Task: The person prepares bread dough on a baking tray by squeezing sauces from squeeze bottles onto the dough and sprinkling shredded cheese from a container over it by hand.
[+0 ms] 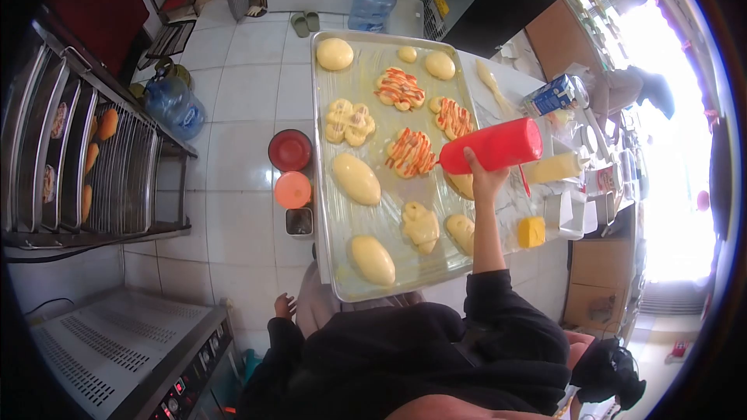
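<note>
My right hand (486, 175) is wrapped round a red squeeze bottle (498, 146), tilted nearly flat with its nozzle pointing left, close to a dough piece (410, 152) striped with orange-red sauce. Two more striped dough pieces lie near it, one (400, 89) farther back and one (452, 117) to the right. Plain glossy dough pieces, such as an oval (356, 179) and a flower shape (350, 122), share the metal baking tray (322, 253). My left hand (285, 307) hangs beside my leg, left of the tray, holding nothing, fingers loosely apart.
Right of the tray stand a pale squeeze bottle (559, 166), a blue carton (549, 96), a brush (493, 83), a yellow block (531, 232) and metal tins (574, 212). A rack of trays (117, 163) is at left, above an oven (117, 350). Bowls (289, 150) sit left of the tray.
</note>
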{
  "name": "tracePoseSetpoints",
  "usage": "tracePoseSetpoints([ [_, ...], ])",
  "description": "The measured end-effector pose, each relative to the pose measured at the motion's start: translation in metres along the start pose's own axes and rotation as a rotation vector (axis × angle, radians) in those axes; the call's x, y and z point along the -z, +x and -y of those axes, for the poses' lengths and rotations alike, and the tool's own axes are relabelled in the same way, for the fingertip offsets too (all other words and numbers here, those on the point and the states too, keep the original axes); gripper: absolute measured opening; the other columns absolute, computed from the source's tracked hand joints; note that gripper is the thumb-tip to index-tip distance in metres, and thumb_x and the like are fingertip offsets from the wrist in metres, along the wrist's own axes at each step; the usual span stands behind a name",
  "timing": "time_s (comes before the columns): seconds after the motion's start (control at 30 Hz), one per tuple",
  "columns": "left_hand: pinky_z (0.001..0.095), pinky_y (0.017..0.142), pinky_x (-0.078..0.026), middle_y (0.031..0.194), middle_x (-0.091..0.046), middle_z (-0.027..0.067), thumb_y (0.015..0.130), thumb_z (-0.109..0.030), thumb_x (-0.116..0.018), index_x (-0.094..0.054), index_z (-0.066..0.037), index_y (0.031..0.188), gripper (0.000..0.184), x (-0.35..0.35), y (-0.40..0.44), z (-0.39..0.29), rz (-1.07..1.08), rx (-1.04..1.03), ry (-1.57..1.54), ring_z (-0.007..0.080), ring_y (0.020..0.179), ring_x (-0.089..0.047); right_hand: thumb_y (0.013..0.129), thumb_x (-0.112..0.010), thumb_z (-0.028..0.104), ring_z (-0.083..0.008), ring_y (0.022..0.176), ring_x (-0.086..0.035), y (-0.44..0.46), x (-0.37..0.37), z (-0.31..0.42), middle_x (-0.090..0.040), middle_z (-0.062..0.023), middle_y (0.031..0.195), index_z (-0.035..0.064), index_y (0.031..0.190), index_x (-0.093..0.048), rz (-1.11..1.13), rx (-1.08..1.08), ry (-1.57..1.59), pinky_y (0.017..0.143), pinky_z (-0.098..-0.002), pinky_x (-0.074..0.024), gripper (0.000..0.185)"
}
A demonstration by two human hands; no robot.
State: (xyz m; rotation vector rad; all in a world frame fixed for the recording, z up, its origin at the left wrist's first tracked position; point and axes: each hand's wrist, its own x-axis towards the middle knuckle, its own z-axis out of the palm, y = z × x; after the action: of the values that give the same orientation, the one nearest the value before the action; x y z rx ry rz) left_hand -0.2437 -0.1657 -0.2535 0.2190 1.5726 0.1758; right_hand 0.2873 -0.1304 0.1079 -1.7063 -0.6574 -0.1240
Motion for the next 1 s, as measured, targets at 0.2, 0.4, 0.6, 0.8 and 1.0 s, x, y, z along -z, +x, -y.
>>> tracePoseSetpoints([
  [0.2, 0.0416, 0.072, -0.047, 0.106, -0.053, 0.0106, 0.087, -0.023, -0.042, -0.040, -0.014, 0.124, 0.038, 0.004, 0.010, 0.003, 0.020, 0.014, -0.100, 0.0264, 0.089, -0.055, 0.063, -0.078, 0.009, -0.0158, 0.080, -0.060, -0.001, -0.006, 0.010, -0.062, -0.0064, 0.089, -0.0012, 0.098, -0.057, 0.080, -0.007, 0.060, 0.073, -0.0290, -0.0492, 0.042],
  [0.4, 0.0425, 0.076, -0.044, 0.101, -0.052, 0.0091, 0.085, -0.031, -0.049, -0.041, -0.009, 0.118, 0.041, 0.002, -0.003, 0.007, -0.023, -0.026, -0.155, 0.0275, 0.088, -0.054, 0.063, -0.079, 0.011, -0.0166, 0.084, -0.059, 0.014, -0.069, 0.050, -0.061, -0.0082, 0.093, -0.0004, 0.100, -0.056, 0.140, -0.126, 0.381, 0.076, -0.0302, -0.0479, 0.046],
  [0.6, 0.0446, 0.077, -0.045, 0.103, -0.051, 0.0100, 0.085, -0.031, -0.048, -0.040, -0.013, 0.121, 0.041, -0.002, 0.001, 0.012, -0.027, -0.024, -0.181, 0.0292, 0.092, -0.053, 0.063, -0.080, 0.012, -0.0161, 0.082, -0.059, 0.010, -0.157, 0.058, -0.062, -0.0082, 0.091, -0.0004, 0.098, -0.055, 0.425, -0.045, 0.347, 0.074, -0.0299, -0.0482, 0.045],
  [0.8, 0.0437, 0.074, -0.048, 0.108, -0.052, 0.0124, 0.085, -0.022, -0.043, -0.039, -0.012, 0.124, 0.040, 0.006, -0.003, 0.033, -0.049, 0.005, -0.264, 0.0290, 0.090, -0.056, 0.063, -0.080, 0.014, -0.0151, 0.076, -0.060, 0.013, -0.189, 0.060, -0.063, -0.0071, 0.084, -0.0009, 0.091, -0.057, 0.430, 0.091, 0.385, 0.070, -0.0286, -0.0487, 0.039],
  [1.0, 0.0428, 0.071, -0.049, 0.106, -0.053, 0.0121, 0.085, -0.019, -0.041, -0.040, -0.013, 0.125, 0.040, 0.006, -0.001, 0.045, -0.050, 0.030, -0.286, 0.0280, 0.087, -0.057, 0.063, -0.080, 0.014, -0.0149, 0.077, -0.061, 0.026, -0.193, 0.053, -0.064, -0.0073, 0.085, -0.0011, 0.093, -0.057, 0.401, 0.108, 0.257, 0.071, -0.0288, -0.0491, 0.040],
])
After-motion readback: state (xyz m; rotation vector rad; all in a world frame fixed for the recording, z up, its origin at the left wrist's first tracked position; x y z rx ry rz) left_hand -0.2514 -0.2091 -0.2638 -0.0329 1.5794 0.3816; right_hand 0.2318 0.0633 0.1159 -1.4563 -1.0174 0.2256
